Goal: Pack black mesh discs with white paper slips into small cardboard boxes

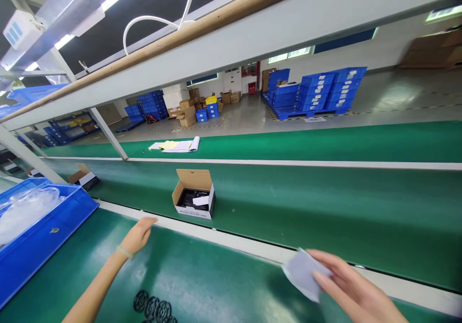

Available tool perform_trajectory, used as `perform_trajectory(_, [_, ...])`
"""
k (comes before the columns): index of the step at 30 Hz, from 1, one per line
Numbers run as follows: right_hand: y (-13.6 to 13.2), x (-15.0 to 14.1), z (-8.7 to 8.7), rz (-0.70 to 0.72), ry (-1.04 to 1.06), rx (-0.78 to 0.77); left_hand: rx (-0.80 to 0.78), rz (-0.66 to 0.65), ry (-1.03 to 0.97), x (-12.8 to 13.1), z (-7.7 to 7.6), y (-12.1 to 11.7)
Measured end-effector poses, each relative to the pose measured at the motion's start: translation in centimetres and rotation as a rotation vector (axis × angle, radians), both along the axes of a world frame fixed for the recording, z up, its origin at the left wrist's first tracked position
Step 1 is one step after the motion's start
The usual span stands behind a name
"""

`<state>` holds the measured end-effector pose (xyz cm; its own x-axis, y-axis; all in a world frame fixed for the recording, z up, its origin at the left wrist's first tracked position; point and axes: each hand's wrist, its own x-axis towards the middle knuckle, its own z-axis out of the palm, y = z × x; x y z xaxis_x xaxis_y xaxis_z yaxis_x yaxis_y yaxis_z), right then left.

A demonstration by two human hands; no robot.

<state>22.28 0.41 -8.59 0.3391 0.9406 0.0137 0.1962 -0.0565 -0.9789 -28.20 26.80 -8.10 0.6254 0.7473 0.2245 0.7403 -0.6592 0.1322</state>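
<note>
My right hand (355, 284) grips a thin, pale grey-white packet or folded paper (305, 272) between thumb and fingers, over the near bench edge; motion blurs it. My left hand (139, 236) is closed, fingers together and pointing forward, with nothing visible in it. It is above the near green surface, short of an open cardboard box (195, 213) and apart from it. That box stands on the lower green belt, lid raised, with black items, cables and a white label or card inside. Several black ring-shaped parts (151, 307) lie at the bottom, below my left hand.
A blue bin (50, 246) with clear plastic bags stands at the left. Another open box (84, 176) is farther along the belt (288, 207). Papers (176, 145) lie on the far ledge. A white metal beam (231, 48) crosses overhead. Blue crates (315, 92) stand on the floor behind.
</note>
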Motion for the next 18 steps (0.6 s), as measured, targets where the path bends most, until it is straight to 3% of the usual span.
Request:
perform_trajectory(4, [9.6, -5.3, 5.9, 0.272, -0.078, 0.246, 0.079, 0.274, -0.025, -11.0, -6.3, -5.3])
perform_trajectory(7, [17.5, -9.7, 7.6, 0.327, -0.303, 0.34, 0.086, 0.38, -0.067, -14.8, -9.5, -7.6])
perform_trajectory(8, [20.1, -11.0, 7.6, 0.308, -0.451, 0.292, 0.076, 0.401, -0.074, -15.2, -10.0, -7.9])
perform_trajectory(10, [24.7, -13.2, 6.9, 0.283, -0.547, 0.22, 0.047, 0.431, -0.082, -15.2, -10.3, -8.1])
perform_trajectory(13, [29.5, -15.5, 4.9, 0.271, -0.651, 0.089, 0.006, 0.446, -0.107, -14.6, -10.0, -8.0])
perform_trajectory(15, [30.9, -16.3, 3.5, 0.298, -0.716, -0.015, -0.011, 0.449, -0.133, -14.5, -9.9, -7.8])
perform_trajectory(18, [30.9, -16.7, 2.2, 0.359, -0.817, -0.157, -0.011, 0.462, -0.178, -14.5, -10.0, -7.8])
